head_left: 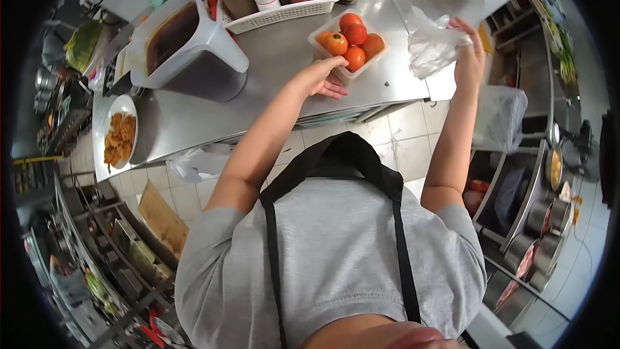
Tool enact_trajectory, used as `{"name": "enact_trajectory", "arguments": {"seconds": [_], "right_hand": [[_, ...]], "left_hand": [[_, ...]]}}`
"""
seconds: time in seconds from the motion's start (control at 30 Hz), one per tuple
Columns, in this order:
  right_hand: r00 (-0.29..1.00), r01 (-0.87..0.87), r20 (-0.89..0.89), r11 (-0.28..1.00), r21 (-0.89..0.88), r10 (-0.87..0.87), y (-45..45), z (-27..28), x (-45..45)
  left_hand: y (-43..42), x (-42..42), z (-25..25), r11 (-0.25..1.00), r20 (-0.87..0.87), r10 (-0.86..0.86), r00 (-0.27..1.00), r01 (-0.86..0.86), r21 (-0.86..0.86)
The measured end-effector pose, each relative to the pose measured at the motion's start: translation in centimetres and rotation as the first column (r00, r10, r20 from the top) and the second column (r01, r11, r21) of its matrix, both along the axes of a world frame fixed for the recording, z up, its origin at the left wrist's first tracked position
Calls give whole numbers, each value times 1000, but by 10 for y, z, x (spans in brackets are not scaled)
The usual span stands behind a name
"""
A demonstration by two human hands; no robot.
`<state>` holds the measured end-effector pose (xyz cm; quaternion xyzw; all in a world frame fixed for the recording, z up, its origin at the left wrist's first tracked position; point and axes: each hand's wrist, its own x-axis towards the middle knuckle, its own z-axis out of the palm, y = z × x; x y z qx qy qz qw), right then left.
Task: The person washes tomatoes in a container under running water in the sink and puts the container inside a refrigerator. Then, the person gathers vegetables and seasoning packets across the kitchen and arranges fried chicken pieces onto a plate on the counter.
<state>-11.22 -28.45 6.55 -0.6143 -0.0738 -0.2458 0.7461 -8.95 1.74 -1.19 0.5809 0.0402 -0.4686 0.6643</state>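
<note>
Tub (368,64) of tomatoes (356,34) stands on counter (278,45), between hands set well apart. Left hand (321,79), nearer, touches its near-left side; firm grip cannot be told. Right hand (471,58) holds bag (431,45), right of tub. Tub near square, no clear long axis.

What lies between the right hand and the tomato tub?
Head view: a plastic bag at the right hand, then bare steel counter before the tomato tub.

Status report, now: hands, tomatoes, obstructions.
Left hand at near side of square translucent plastic tub, round red-orange tomatoes inside. Right hand at crumpled clear plastic bag. Green scrap on silver steel counter; tub's top unblocked.
</note>
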Motion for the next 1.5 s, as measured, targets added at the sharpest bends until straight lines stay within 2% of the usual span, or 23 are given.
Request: {"name": "enact_trajectory", "arguments": {"seconds": [0.07, 0.13, 0.2, 0.27, 0.33, 0.37, 0.4, 0.47, 0.53, 0.57, 0.67, 0.8, 0.87, 1.0, 1.03, 1.1, 1.13, 1.17, 1.23, 1.27, 1.33, 1.4, 1.5], "right_hand": [[978, 154, -29, 805, -574, -207, -10, -29, -6], [945, -72, -285, 748, -659, -160, -2, -71, -3], [939, -221, -342, 682, -697, -46, 30, -100, -14], [981, -188, -171, 258, -948, 88, 51, -116, -29], [945, -321, -318, 43, -946, 73, 64, -92, -55], [893, -373, -391, -122, -920, 222, 46, -106, -51], [797, -604, -604, 9, -797, -25, 38, -81, -68], [737, -605, -651, 251, -755, -181, 24, -28, -89], [907, -197, -355, 515, -834, -227, 21, 4, -107], [948, -68, -193, 435, -898, -251, 36, 29, -114], [965, 49, -47, 353, -934, -259, 57, 33, -130], [847, -101, -167, 155, -983, -504, 14, 40, -154], [804, -133, -313, 360, -923, -506, -19, 40, -171], [710, 334, -226, 601, -726, -667, -115, 37, -233], [718, 462, -257, 720, -517, -646, -132, 51, -251], [704, 691, -41, 697, -192, -709, -181, 45, -271], [681, 732, 45, 682, -3, -731, -206, 47, -278], [670, 742, 42, 670, -15, -741, -240, 39, -281], [767, 461, 292, 807, 368, -571, -319, 0, -293], [675, 588, 95, 612, 529, -731, -361, -30, -295], [834, 384, 81, 681, 623, -545, -420, -77, -288], [832, 331, 2, 500, 801, -554, -467, -115, -271], [775, 497, -292, 257, 828, -560, -540, -192, -256]], "left_hand": [[-6, 1, 0, 1000, -122, -12, 992, 10, -19], [-13, -2, 0, 989, -141, 44, 989, -63, -132], [-18, -3, 0, 962, -159, 105, 982, -141, -235], [-24, -6, 1, 913, -273, 224, 936, -299, -277], [-22, -11, 0, 918, -269, 203, 941, -279, -283], [-20, -14, -1, 919, -268, 195, 943, -272, -287], [-20, -19, -1, 926, -268, 171, 948, -248, -284], [-27, -31, 0, 936, -264, 84, 961, -167, -310], [-44, -49, 11, 952, -238, 34, 971, -104, -289], [-55, -59, 15, 955, -205, -26, 979, -36, -294], [-96, -90, 31, 939, -100, -182, 978, 143, -313], [-163, -114, 36, 882, -191, -353, 916, 257, -396], [-196, -121, 24, 857, -94, -431, 897, 375, -352], [-275, -118, 14, 840, -268, -520, 811, 429, -333], [-299, -116, 6, 821, -238, -538, 809, 439, -364], [-342, -108, -13, 808, -282, -560, 779, 439, -392], [-370, -102, -17, 805, -309, -564, 766, 427, -413], [-396, -99, -20, 838, -304, -510, 804, 386, -386], [-445, -86, -21, 846, -334, -491, 805, 349, -402], [-470, -77, -33, 846, -338, -491, 803, 348, -404], [-510, -62, -36, 822, -279, -520, 807, 384, -421], [-553, -43, -36, 861, -332, -475, 815, 352, -366], [-589, -19, -51, 902, -405, -400, 822, 274, -335]]}}
